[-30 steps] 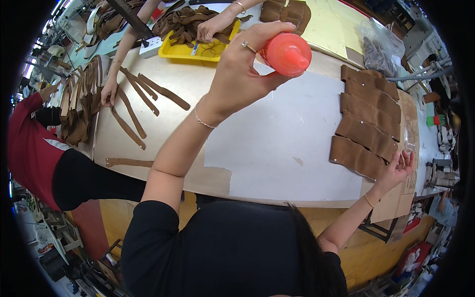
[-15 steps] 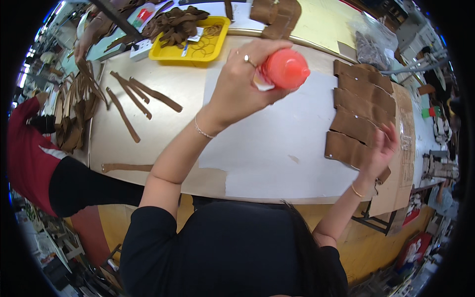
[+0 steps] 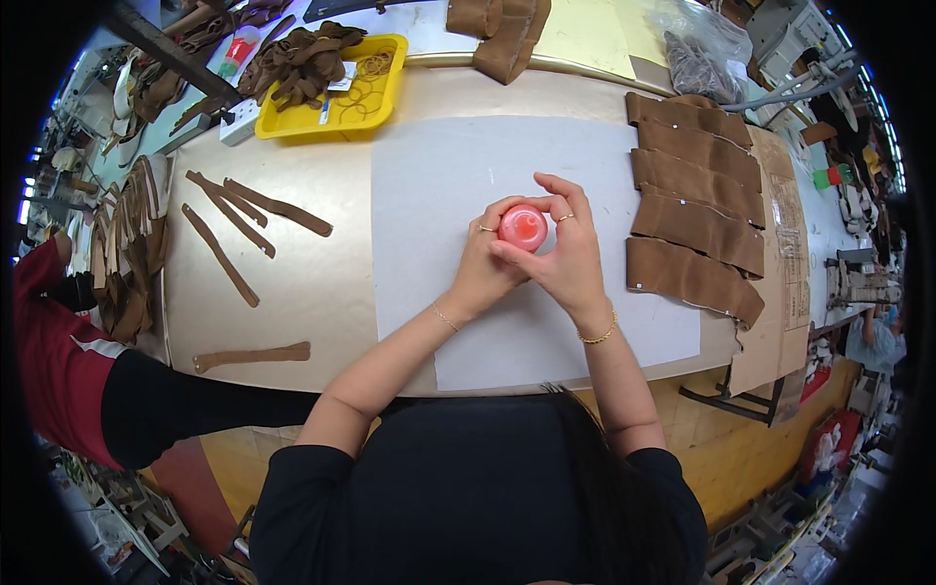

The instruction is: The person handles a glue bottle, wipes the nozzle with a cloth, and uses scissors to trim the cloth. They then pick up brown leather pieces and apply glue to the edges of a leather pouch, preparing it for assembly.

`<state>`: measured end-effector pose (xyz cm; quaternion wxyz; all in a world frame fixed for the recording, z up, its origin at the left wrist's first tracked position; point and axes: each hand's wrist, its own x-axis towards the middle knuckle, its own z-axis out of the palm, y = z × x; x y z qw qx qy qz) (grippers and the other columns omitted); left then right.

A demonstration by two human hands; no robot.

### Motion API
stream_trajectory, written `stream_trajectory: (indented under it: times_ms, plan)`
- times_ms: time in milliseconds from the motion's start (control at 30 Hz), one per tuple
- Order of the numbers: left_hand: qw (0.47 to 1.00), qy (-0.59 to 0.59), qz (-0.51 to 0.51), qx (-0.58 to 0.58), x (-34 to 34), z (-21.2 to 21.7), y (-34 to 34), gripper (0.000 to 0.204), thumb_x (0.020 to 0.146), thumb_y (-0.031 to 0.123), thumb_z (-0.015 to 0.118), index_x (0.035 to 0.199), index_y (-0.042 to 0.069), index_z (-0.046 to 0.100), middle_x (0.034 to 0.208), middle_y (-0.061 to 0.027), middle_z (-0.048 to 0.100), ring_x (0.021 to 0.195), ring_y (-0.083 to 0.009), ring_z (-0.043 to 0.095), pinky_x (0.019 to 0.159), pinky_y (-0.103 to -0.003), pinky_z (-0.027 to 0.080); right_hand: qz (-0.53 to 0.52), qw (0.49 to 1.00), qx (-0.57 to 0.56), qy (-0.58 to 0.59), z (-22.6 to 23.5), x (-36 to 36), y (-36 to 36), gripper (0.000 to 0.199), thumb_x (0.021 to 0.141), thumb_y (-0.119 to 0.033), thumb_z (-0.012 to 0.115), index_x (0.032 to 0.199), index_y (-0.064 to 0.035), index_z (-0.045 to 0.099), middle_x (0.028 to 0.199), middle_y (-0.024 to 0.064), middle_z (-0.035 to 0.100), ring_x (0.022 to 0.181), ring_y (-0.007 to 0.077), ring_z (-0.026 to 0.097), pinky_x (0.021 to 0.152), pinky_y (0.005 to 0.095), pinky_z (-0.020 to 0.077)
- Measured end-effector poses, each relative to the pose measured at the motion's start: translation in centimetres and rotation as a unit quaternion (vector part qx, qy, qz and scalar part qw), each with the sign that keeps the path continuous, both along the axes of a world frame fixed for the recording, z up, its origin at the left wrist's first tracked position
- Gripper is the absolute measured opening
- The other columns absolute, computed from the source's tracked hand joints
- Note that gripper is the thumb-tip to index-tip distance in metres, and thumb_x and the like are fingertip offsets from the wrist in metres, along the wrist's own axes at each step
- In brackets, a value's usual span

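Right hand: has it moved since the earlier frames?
Yes, leftward: the right hand was by the brown panels; now it is over the white sheet, at the bottle.

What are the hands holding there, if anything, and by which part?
A red bottle, held around its side by the left hand. The right hand curls its thumb and a finger about the upper end; whether it grips, I cannot tell.

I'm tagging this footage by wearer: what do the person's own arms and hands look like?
Both arms have short black sleeves and no gloves. The left hand has a ring, with a thin bracelet at the wrist. The right hand also wears a ring, plus a thicker gold-coloured bracelet.
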<state>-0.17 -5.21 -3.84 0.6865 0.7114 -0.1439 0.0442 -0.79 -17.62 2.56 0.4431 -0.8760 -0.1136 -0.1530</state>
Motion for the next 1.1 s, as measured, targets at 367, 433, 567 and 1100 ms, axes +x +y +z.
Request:
stream_trajectory:
  times_ms: [367,433,567,1100]
  plan:
    - [0.983,0.074,-0.147,0.086,1.7,1.2,1.4,0.046,0.066,0.012,0.080,0.104,0.005,0.056,0.089,-0.0072,0.066,0.080,-0.0170,0.064,0.071,-0.029,0.052,0.004,0.997,-0.006,-0.071,-0.8,0.8,-0.6,0.041,0.057,-0.027,0.089,0.083,-0.0062,0.064,0.089,0.0067,0.066,0.091,0.0227,0.067,0.112,0.0535,0.0281]
    - [0.971,0.130,-0.191,0.065,1.8,2.0,1.9,0.045,0.065,0.011,0.078,0.104,0.004,0.056,0.088,-0.0057,0.066,0.080,-0.0141,0.062,0.071,-0.029,0.051,0.011,0.998,0.004,-0.059,-0.9,0.8,-0.8,0.039,0.057,-0.024,0.089,0.082,-0.0067,0.064,0.088,0.0065,0.067,0.092,0.0228,0.068,0.113,0.0545,0.0249]
    - [0.935,0.217,-0.277,0.039,2.2,3.2,2.7,0.042,0.065,0.008,0.074,0.103,0.003,0.057,0.084,-0.0045,0.064,0.078,-0.0106,0.060,0.069,-0.028,0.051,0.018,0.999,0.038,-0.023,-0.9,0.3,-0.8,0.034,0.059,-0.020,0.088,0.080,-0.0075,0.065,0.088,0.0058,0.068,0.093,0.0236,0.069,0.115,0.0561,0.0213]
    - [0.981,-0.130,0.086,0.113,2.1,-0.9,1.6,0.052,0.074,0.022,0.076,0.119,0.009,0.054,0.111,-0.0097,0.062,0.102,-0.0267,0.059,0.100,-0.043,0.039,-0.030,0.981,-0.166,-0.100,0.2,1.7,3.0,0.053,0.062,-0.035,0.087,0.094,-0.0072,0.056,0.119,0.0107,0.053,0.120,0.0320,0.049,0.109,0.0523,0.0237]
